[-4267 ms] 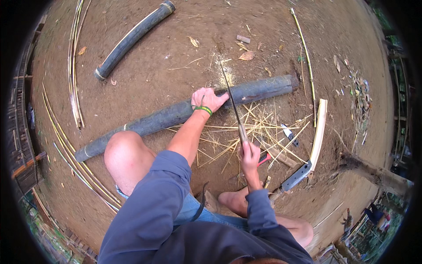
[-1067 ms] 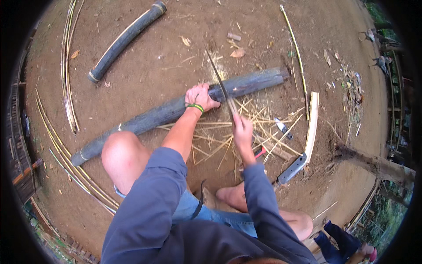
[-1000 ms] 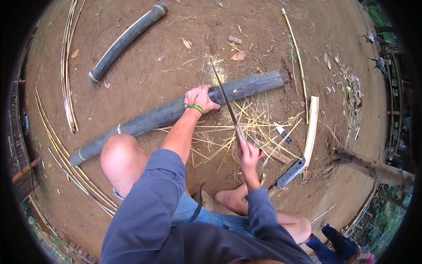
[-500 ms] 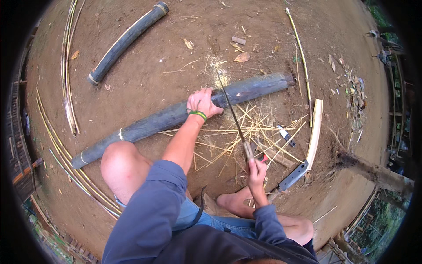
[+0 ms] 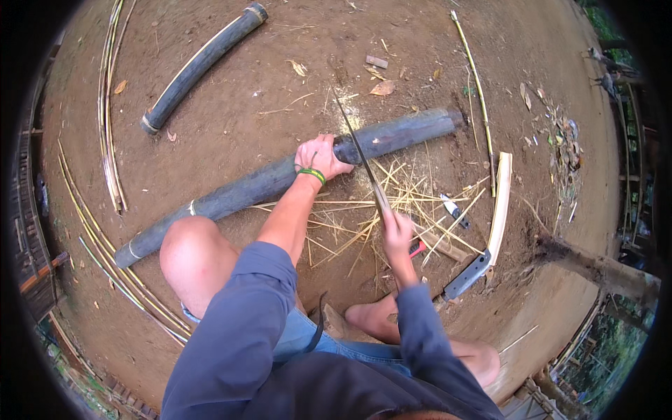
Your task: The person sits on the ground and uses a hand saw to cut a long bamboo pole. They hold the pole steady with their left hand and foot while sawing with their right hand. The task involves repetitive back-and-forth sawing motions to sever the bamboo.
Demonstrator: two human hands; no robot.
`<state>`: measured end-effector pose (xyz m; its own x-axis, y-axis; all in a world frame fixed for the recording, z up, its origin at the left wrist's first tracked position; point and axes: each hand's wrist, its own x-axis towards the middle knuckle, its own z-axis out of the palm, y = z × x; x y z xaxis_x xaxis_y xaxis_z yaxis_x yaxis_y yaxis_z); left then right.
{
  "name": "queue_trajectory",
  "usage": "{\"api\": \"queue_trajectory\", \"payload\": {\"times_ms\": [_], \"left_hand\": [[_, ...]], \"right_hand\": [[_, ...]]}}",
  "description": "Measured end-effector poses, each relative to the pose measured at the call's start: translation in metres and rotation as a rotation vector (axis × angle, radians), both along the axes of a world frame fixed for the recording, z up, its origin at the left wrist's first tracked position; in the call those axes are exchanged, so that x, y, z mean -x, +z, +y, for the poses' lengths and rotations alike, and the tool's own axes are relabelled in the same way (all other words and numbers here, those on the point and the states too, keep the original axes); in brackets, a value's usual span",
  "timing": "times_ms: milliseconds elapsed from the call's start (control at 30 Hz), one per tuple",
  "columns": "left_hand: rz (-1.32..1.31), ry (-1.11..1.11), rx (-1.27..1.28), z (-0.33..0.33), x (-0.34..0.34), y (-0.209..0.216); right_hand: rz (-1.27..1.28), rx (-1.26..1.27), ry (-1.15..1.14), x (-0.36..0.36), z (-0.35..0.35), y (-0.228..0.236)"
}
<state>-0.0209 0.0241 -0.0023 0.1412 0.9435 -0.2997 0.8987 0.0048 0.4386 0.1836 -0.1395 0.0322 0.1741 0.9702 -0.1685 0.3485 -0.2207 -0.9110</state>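
A long dark bamboo pole lies slanted across the ground in front of me, its left part by my bent knee. My left hand, with a green and yellow band at the wrist, is closed over the pole near its middle. Just right of it, the thin blade of a handsaw crosses the pole, its tip pointing away from me. The fingers of my right hand wrap round the saw's handle, slightly blurred. Pale sawdust lies beyond the cut.
Thin bamboo strips lie scattered under the saw. Right of them are a small knife, a red-handled item, and a dark holed blade against pale split bamboo. Another bamboo length rests at far left.
My right hand has pushed the saw forward and slightly left, so more blade extends past the pole. My left hand and the pole stay nearly in place.
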Motion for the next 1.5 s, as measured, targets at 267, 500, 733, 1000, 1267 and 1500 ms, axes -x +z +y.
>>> {"api": "queue_trajectory", "payload": {"times_ms": [267,500,733,1000,1267,1500], "left_hand": [[0.055,-0.075,-0.052,0.006,-0.007,-0.010],[-0.013,-0.069,-0.019,0.012,0.005,-0.005],[-0.062,-0.015,-0.076,0.008,-0.010,-0.011],[-0.064,-0.082,-0.177,-0.014,-0.006,-0.007],[0.033,-0.090,-0.177,-0.064,-0.027,-0.003],[0.063,-0.091,-0.104,-0.052,-0.020,-0.009]], "right_hand": [[0.018,0.002,-0.068,0.035,0.092,-0.019],[0.025,0.105,-0.024,-0.020,-0.058,0.024],[0.010,-0.074,-0.103,0.025,0.075,-0.034],[-0.008,-0.021,-0.079,0.027,0.055,-0.021],[0.059,-0.037,-0.114,0.011,-0.003,-0.027],[0.021,-0.090,-0.126,0.035,0.031,0.051]]}}
